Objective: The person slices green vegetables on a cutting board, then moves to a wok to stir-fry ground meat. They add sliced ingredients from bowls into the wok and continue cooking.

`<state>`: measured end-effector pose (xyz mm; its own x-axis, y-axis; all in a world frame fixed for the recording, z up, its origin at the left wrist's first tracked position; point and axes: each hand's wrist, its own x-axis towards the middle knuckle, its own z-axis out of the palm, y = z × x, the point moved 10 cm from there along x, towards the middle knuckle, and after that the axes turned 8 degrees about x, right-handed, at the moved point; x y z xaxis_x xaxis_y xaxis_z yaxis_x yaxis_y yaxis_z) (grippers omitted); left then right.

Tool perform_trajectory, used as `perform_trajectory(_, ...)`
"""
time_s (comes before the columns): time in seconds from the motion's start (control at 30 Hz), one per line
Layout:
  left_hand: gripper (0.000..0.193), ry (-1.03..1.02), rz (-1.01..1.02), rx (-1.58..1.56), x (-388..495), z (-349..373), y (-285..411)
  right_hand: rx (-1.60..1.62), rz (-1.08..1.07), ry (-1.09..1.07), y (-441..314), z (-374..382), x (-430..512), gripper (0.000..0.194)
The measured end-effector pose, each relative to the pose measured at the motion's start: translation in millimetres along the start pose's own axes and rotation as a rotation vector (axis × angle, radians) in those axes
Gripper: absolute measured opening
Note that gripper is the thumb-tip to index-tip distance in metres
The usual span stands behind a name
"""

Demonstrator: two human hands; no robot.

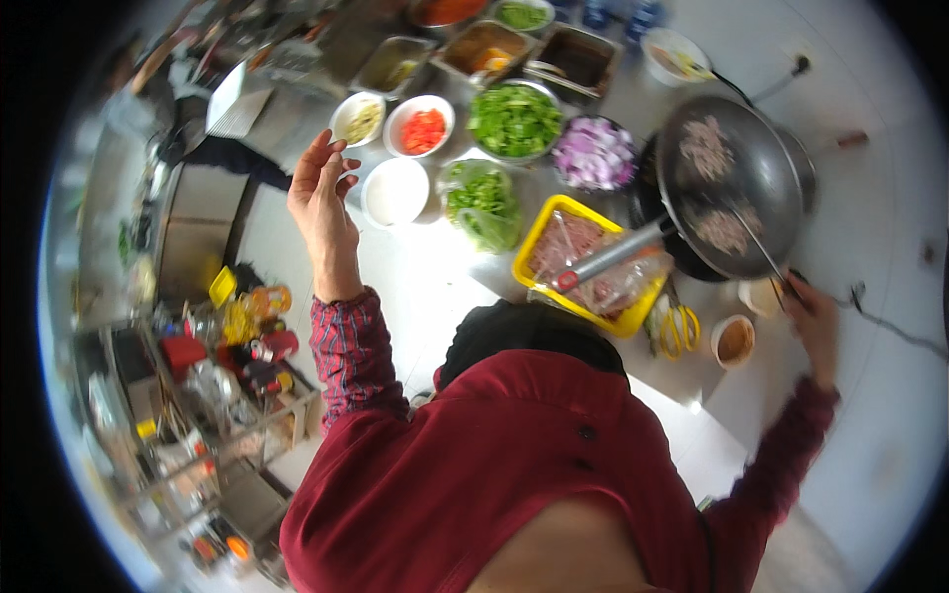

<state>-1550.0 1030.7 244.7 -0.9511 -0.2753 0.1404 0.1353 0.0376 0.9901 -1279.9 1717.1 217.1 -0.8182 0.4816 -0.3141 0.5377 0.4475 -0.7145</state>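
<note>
My left hand is raised beside the white bowls, its fingers loosely curled and apart, with nothing visible in it. Nearest to it are a bowl of chopped pale food and a white bowl. At the right, my right hand grips a cooking utensil by its dark handle. The utensil's thin metal shaft reaches into a dark wok; its far end is hard to make out. Two clumps of pale, cooked-looking meat lie in the wok. The wok's grey handle points toward me over a yellow plastic basket.
Raw meat under clear plastic fills the basket. Yellow-handled scissors and a tub of brown seasoning lie nearby. Beyond are chopped onion, greens, red pepper and metal trays. Another person stands at far left.
</note>
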Motion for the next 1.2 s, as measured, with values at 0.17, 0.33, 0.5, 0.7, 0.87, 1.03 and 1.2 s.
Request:
perform_trajectory(0.17, 0.03, 0.295, -0.062, -0.046, -5.5, -87.0, -9.8, -0.233, 0.179, 0.065, 12.1, -114.5, -49.2, 0.038)
perform_trajectory(0.33, 0.031, 0.35, -0.191, -0.045, -27.5, -106.8, -40.1, -0.093, 0.122, -0.049, 20.3, -67.0, -9.5, 0.04)
perform_trajectory(0.5, 0.031, 0.33, -0.26, -0.004, -47.9, -120.8, -56.3, 0.155, -0.08, 0.065, 29.3, 4.7, 52.8, 0.042)
perform_trajectory(0.7, 0.03, 0.346, -0.334, 0.046, -39.9, -170.9, -84.9, -0.294, -0.167, 0.278, 0.7, 11.9, 20.0, 0.034)
perform_trajectory(0.87, 0.029, 0.376, -0.411, 0.039, -8.0, -243.7, -129.7, 0.049, -0.358, -0.119, -153.7, 143.9, -63.3, 0.028)
perform_trajectory(1.03, 0.03, 0.348, -0.527, 0.017, 50.8, -336.7, -211.1, 0.321, -0.328, -1.168, -256.6, 567.7, -152.2, 0.036)
perform_trajectory(1.2, 0.028, 0.19, -0.729, -0.069, 75.5, -412.7, -302.1, 0.41, 0.015, -0.852, -282.3, 915.5, -62.3, 0.073)
